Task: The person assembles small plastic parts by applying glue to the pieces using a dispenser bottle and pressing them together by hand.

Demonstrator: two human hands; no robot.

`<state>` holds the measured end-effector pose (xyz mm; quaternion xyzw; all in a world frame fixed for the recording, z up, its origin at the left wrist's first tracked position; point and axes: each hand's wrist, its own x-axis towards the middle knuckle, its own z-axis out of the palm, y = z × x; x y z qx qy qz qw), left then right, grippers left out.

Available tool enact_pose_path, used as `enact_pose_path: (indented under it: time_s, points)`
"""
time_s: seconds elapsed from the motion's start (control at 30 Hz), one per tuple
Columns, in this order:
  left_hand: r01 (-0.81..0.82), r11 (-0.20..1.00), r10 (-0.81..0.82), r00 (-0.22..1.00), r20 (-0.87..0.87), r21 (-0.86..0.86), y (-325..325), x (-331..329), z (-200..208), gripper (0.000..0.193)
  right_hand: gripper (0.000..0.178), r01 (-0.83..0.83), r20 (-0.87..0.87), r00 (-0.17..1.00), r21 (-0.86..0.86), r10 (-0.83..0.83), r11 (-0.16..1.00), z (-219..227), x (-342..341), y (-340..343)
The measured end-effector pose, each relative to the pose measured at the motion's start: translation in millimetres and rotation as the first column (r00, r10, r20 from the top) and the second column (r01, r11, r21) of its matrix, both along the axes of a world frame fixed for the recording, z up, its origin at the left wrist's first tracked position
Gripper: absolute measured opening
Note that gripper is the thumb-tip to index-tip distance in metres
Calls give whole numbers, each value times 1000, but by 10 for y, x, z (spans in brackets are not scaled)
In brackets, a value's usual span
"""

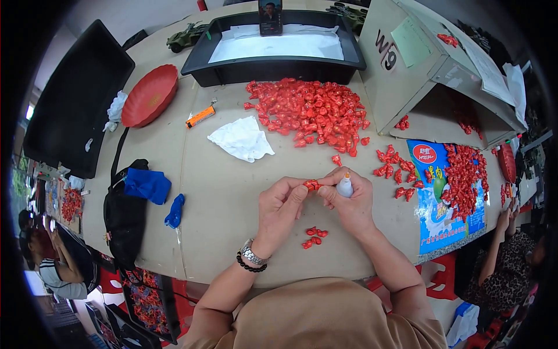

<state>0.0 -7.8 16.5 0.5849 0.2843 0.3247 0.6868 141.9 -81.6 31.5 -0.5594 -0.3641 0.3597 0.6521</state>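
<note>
Near the middle of the table, my left hand (pixel 281 203) is closed, pinching a small glossy red plastic piece (pixel 311 185) between thumb and fingers. My right hand (pixel 350 203) meets it there, its fingertips at the piece's right end. A small white squeeze bottle (pixel 344 187) with an orange tip is tucked in that same right hand, pointing away from me. Below my hands lie several similar red pieces (pixel 314 237) on the tabletop. Just beyond them is a large heap of red pieces (pixel 317 110), too small to make out in detail.
At the back, a black tray (pixel 273 67) lined with white paper holds up a phone (pixel 270 17). White crumpled tissue (pixel 241 139), an orange tube (pixel 200 117) and a red dish (pixel 150 96) lie left. On the right stand a grey box (pixel 401 70) and a blue printed sheet (pixel 433 198).
</note>
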Motion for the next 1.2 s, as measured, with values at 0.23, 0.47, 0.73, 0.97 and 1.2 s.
enact_pose_path:
  time_s: [0.23, 0.47, 0.73, 0.97, 1.2]
  points:
    - [-2, 995, 9, 998, 69, -100, 20, 11, -71, 16, 3, -38, 24, 999, -90, 41, 995, -98, -1, 44]
    - [15, 987, 5, 993, 122, -159, -3, 6, -97, 13, 5, -64, 11, 998, -74, 65, 995, -153, 7, 38]
    - [20, 985, 5, 990, 143, -170, -37, -20, -104, 12, 6, -86, -23, 996, -77, 85, 993, -161, 1, 12]
    - [-20, 997, 28, 994, 101, -76, -31, 24, -177, 16, 8, -72, 6, 997, -104, 73, 992, -179, 68, 24]
    - [-25, 950, 51, 996, 75, -310, 11, 90, -6, 18, 15, 20, 357, 933, 61, -40, 998, -156, 126, 118]
